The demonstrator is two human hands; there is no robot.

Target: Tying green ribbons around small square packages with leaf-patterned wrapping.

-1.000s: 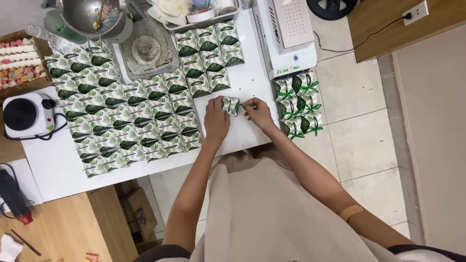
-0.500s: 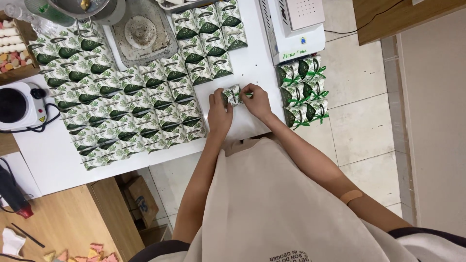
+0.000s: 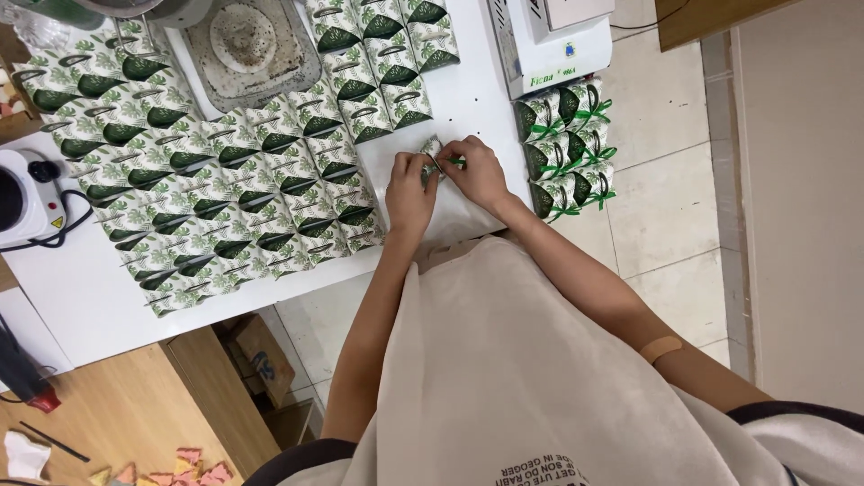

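My left hand and my right hand meet over one small leaf-printed gift box on the white table. Both hands pinch it, and a thin green ribbon shows between my fingers. To the left lie many rows of the same green and white boxes. A stack of boxes tied with green ribbon sits just right of my right hand, off the table's edge.
A metal tray lies at the table's far side, a white machine at the far right, a small hot plate with a black cord at the left. A wooden surface with pink scraps lies below.
The view has shifted, so the table sits higher in the frame. My hands stay together on the same box, fingers working at the ribbon.
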